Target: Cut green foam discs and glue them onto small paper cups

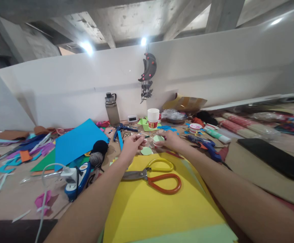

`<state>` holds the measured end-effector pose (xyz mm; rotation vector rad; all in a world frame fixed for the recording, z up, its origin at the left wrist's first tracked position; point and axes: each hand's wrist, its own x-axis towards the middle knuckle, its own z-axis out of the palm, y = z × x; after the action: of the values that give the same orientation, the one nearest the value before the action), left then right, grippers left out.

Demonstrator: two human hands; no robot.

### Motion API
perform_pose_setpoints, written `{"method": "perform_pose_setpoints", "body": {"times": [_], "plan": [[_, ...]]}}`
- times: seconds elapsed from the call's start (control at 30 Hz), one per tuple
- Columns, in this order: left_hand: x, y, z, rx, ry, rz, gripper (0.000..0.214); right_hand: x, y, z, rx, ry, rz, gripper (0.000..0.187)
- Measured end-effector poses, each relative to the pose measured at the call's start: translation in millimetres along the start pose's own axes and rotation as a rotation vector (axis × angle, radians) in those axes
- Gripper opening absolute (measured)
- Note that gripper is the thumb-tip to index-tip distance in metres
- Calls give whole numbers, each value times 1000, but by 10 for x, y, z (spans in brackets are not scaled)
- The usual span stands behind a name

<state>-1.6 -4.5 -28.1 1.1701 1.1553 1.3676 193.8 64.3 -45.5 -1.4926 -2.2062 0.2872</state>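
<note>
Both my arms reach forward over a yellow sheet. My right hand pinches a pale green paper circle by its edge. My left hand is closed in a pinch just left of that circle, on something too small to make out. A second pale green circle lies on the table just below the hands. Scissors with a yellow and an orange handle loop rest on the yellow sheet, nearer to me than the hands.
A blue sheet, black and grey yarn balls, a glue gun, a paper cup, a water bottle, pliers, a tape roll, and paper scraps lie about. A white partition stands behind.
</note>
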Motion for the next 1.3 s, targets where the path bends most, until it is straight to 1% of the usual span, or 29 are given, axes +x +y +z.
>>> {"method": "perform_pose_setpoints", "body": {"times": [0.07, 0.13, 0.2, 0.27, 0.3, 0.37, 0.4, 0.43, 0.47, 0.5, 0.53, 0.57, 0.6, 0.63, 0.67, 0.7, 0.73, 0.77, 0.83, 0.87, 0.93, 0.97, 1.07, 1.17, 1.23, 1.3], "plan": [[-10, 27, 18, -35, -6, -17, 25, -9, -64, -44, 19, 45, -18, 52], [-28, 54, 46, -100, -29, -48, 29, -51, -179, -84, 67, 104, -81, 55], [-47, 69, 75, -174, -71, -96, 33, -123, -323, -100, 171, 167, -207, 54], [-54, 72, 89, -218, -108, -137, 33, -199, -461, -89, 254, 170, -318, 52], [-50, 72, 86, -228, -104, -144, 32, -230, -517, -80, 280, 164, -361, 54], [-26, 86, 56, -244, -41, -113, 28, -270, -592, -73, 331, 181, -399, 60], [-8, 104, 30, -256, 13, -89, 26, -282, -611, -85, 362, 192, -384, 58], [10, 130, -1, -273, 62, -54, 23, -292, -621, -112, 394, 187, -354, 52], [28, 164, -34, -294, 106, -28, 22, -304, -623, -154, 419, 154, -324, 44], [43, 204, -68, -320, 140, -13, 20, -323, -622, -210, 425, 82, -303, 36], [54, 246, -98, -342, 166, 11, 18, -353, -621, -277, 409, -32, -310, 32], [60, 287, -126, -358, 177, 32, 17, -396, -623, -348, 359, -165, -349, 30], [64, 324, -149, -366, 182, 55, 16, -451, -631, -415, 285, -306, -389, 30], [66, 353, -168, -365, 183, 79, 16, -516, -646, -473, 207, -439, -414, 37], [67, 374, -185, -356, 181, 102, 16, -587, -668, -517, 116, -534, -445, 42], [70, 386, -200, -346, 183, 123, 18, -656, -695, -543, 28, -580, -485, 45], [75, 391, -217, -335, 188, 143, 19, -718, -726, -554, -48, -591, -486, 53], [83, 392, -234, -330, 194, 159, 21, -768, -757, -554, -106, -579, -470, 61], [103, 396, -275, -330, 221, 184, 24, -824, -811, -539, -161, -571, -449, 67], [112, 409, -299, -332, 234, 192, 25, -830, -829, -533, -161, -577, -457, 67], [113, 467, -354, -337, 259, 215, 28, -811, -840, -531, -122, -590, -498, 59], [104, 515, -385, -344, 269, 237, 30, -792, -833, -534, -95, -577, -520, 55], [39, 707, -493, -401, 300, 345, 33, -720, -783, -527, -31, -487, -527, 52], [-46, 878, -590, -472, 340, 479, 27, -645, -726, -480, 34, -456, -466, 46], [-84, 920, -609, -506, 363, 529, 24, -608, -712, -437, 137, -389, -426, 46], [-101, 891, -571, -519, 360, 504, 23, -595, -722, -394, 267, -285, -395, 50]]}}
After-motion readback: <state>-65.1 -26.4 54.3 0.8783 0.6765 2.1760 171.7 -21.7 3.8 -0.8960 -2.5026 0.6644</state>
